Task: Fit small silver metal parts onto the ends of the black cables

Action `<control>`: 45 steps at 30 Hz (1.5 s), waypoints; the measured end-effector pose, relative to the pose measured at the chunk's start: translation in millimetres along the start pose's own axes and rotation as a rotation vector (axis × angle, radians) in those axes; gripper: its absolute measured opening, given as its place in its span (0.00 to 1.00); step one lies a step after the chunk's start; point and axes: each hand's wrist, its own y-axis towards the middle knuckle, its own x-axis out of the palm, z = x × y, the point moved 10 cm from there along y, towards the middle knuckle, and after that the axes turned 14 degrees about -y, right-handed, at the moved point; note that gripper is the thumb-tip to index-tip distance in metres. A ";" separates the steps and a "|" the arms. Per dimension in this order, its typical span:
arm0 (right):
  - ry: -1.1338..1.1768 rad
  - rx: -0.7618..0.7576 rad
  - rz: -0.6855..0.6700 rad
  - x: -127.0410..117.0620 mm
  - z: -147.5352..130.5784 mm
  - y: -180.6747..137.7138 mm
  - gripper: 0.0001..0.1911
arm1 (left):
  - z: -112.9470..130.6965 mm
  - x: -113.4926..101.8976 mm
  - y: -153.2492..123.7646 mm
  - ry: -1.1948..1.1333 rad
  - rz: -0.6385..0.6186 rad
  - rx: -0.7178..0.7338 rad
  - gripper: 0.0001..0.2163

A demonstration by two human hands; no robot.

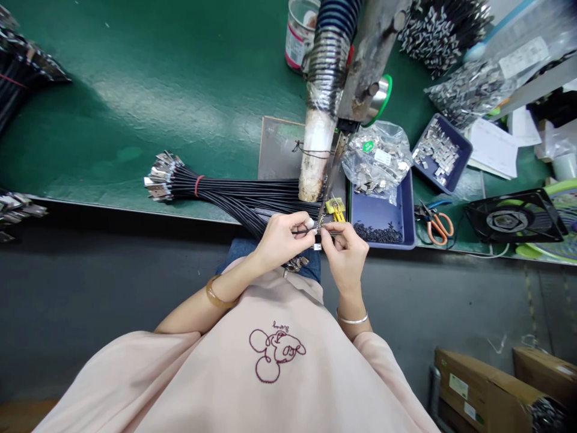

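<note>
Your left hand [282, 240] pinches 1 black cable [303, 231] and your right hand [345, 252] grips its metal clip [325, 228], both just below the soldering iron [336, 162]. The bundle [234, 195] left of the iron looks clipped at its far ends; near ends apparently remain.

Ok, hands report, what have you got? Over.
Left hand pinching black cable. Right hand pinching small metal piece at cable tip. Soldering tool close above fingers.

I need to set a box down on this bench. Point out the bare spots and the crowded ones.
Bare: the green mat from the bundle of black cables with metal clips back to the red-labelled tin can. Crowded: everything right of the silver ribbed hose, with blue plastic trays, bagged metal clips, orange-handled pliers and a black fan.
</note>
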 end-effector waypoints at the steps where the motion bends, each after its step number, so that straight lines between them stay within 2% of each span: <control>1: 0.013 0.014 0.004 -0.8 1.8 -0.3 0.05 | 0.0 -0.1 -0.2 -0.001 0.002 0.000 0.06; 8: 0.034 0.029 -0.025 -1.1 5.9 -3.1 0.04 | 0.1 -1.8 -1.9 -0.019 0.034 0.002 0.05; 16: -0.035 -0.027 -0.033 3.2 -2.0 -3.8 0.03 | 9.9 5.4 -1.7 0.118 -0.115 0.125 0.06; 20: 0.207 0.107 -0.116 10.5 12.9 -2.9 0.02 | 9.5 4.4 -1.7 0.099 -0.124 0.126 0.06; 22: 0.325 0.191 -0.071 6.1 23.0 -2.3 0.05 | 8.2 2.4 -1.5 0.074 -0.096 0.116 0.05; 25: 0.320 0.245 -0.003 -1.2 31.0 -2.2 0.08 | 5.9 0.4 -1.6 0.069 -0.056 0.104 0.04; 29: 0.226 0.197 -0.077 6.2 24.8 -2.5 0.07 | 4.4 -0.1 -1.8 0.071 -0.039 0.091 0.04; 38: 0.184 0.145 -0.101 9.6 15.1 -2.2 0.06 | 3.5 1.1 -2.0 0.066 -0.050 0.087 0.04; 42: 0.058 0.038 -0.064 7.0 3.0 -1.6 0.05 | 5.7 1.6 -2.0 0.095 -0.075 0.118 0.04; 45: 0.045 0.009 0.016 -5.7 -0.3 -2.4 0.06 | 11.5 0.1 -2.3 0.071 -0.115 0.145 0.05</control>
